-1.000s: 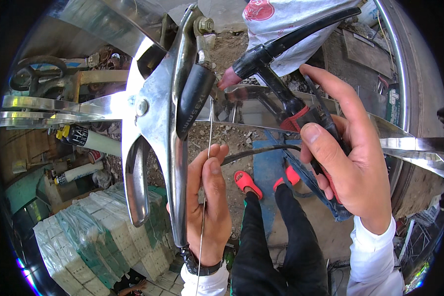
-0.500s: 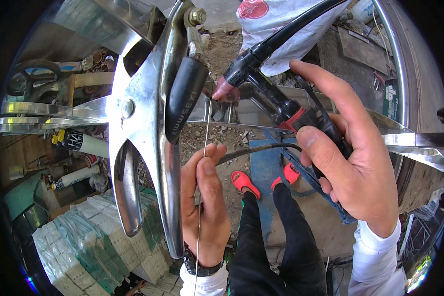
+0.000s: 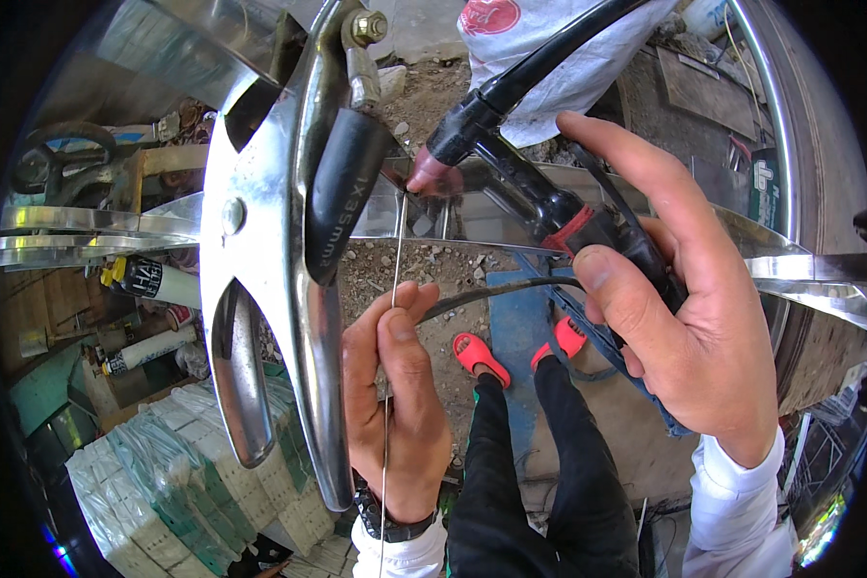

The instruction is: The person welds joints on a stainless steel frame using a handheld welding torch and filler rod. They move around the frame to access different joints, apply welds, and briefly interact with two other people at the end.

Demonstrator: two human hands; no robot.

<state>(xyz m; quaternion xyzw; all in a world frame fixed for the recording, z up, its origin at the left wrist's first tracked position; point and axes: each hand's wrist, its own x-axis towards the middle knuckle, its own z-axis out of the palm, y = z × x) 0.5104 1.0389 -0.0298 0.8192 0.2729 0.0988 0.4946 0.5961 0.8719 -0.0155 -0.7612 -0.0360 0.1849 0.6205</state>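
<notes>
My right hand is wrapped round the handle of a black TIG welding torch, its forefinger stretched along the far side. The torch's pink nozzle points down-left at a shiny metal bar. Between thumb and fingers, my left hand pinches a thin filler rod. The rod's upper end meets the work by the nozzle tip; the exact contact is too small to tell. A large metal ground clamp with a black cable sleeve hangs close on the left, partly covering the bar.
Wrapped stacks of pale blocks stand at lower left, below some spray cans. A white sack lies beyond the torch. The torch cable runs off the top. My feet in red sandals stand below.
The ground clamp has shifted a little left in the view. The torch nozzle and the rod's upper end sit slightly further left; both grips look unchanged.
</notes>
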